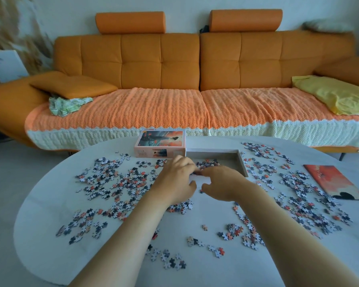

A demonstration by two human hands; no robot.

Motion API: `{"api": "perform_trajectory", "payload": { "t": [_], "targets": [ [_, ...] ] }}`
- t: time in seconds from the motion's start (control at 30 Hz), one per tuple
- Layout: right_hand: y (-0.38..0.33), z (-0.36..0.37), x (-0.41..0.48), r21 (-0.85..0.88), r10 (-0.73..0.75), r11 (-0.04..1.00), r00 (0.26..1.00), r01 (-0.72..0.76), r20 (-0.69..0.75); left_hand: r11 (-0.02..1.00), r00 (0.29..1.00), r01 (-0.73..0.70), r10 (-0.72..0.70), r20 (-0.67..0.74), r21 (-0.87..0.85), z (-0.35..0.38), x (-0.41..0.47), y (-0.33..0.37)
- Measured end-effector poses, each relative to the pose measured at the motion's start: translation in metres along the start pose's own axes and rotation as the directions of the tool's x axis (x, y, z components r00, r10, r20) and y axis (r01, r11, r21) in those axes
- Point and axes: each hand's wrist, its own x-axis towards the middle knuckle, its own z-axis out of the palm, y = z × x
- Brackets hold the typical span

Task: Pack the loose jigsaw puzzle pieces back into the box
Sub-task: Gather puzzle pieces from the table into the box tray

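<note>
Head view shows the open box just above the middle of the frame, a grey tray with a small heap of puzzle pieces lying inside it. Your left hand and right hand meet at its near rim, fingers bent and tips close together over a few dark pieces. From this angle you cannot tell whether either hand pinches them or only pushes them.

Against the tray's left side sits the box lid, picture face up. Loose pieces lie scattered over the white oval table, thick at centre left and centre right, thinner between your forearms at the bottom. An orange printed sheet lies flat at the right edge of the table.

Beyond the table, an orange sofa fills the upper half of the frame, with a yellow cloth on its right end.
</note>
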Motion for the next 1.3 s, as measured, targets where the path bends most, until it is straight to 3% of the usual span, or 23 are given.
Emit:
{"api": "perform_trajectory", "payload": {
  "t": [0.1, 0.2, 0.4, 0.6, 0.73, 0.8, 0.93, 1.03, 1.2, 1.3],
  "targets": [
    [0.008, -0.002, 0.002, 0.012, 0.017, 1.000, 1.000, -0.017, -0.007, 0.998, 0.992, -0.027, 0.020, 0.124, 0.062, 0.001, 0.009, 0.003],
    [0.020, -0.009, 0.001, -0.008, 0.032, 0.999, 0.993, -0.033, -0.110, 0.992, 0.971, -0.002, -0.028, 0.239, 0.124, 0.002, 0.021, 0.006],
    [0.023, -0.017, -0.005, -0.082, 0.102, 0.992, 0.994, -0.098, 0.047, 0.992, 0.981, -0.009, -0.016, 0.193, 0.126, 0.008, 0.032, 0.007],
    [0.026, -0.014, 0.000, -0.048, 0.060, 0.997, 0.998, -0.060, -0.001, 0.985, 0.963, -0.033, -0.015, 0.269, 0.170, 0.019, 0.037, 0.009],
    [0.028, -0.012, 0.000, -0.103, 0.098, 0.991, 0.991, -0.088, 0.097, 0.998, 0.975, -0.005, -0.009, 0.222, 0.064, 0.014, 0.034, 0.009],
    [0.028, -0.016, -0.002, -0.096, 0.107, 0.990, 0.991, -0.100, 0.077, 1.000, 0.986, 0.006, -0.010, 0.168, 0.023, 0.008, 0.029, 0.009],
    [0.012, -0.026, -0.009, -0.016, -0.043, 0.999, 0.995, 0.042, -0.092, 0.995, 0.998, 0.065, -0.066, -0.012, -0.069, -0.004, 0.013, 0.000],
    [-0.012, -0.024, -0.013, 0.033, -0.122, 0.991, 0.977, 0.130, -0.177, 0.992, 0.989, 0.122, -0.124, -0.079, -0.024, -0.013, -0.009, -0.017],
    [-0.064, -0.004, -0.010, 0.069, -0.234, 0.965, 0.951, 0.253, -0.202, 0.943, 0.942, 0.333, -0.333, 0.050, -0.013, -0.034, -0.057, -0.046],
    [-0.094, 0.014, -0.007, 0.079, -0.296, 0.947, 0.943, 0.311, -0.154, 0.883, 0.873, 0.461, -0.469, 0.133, 0.086, -0.047, -0.086, -0.062]
  ]
}}
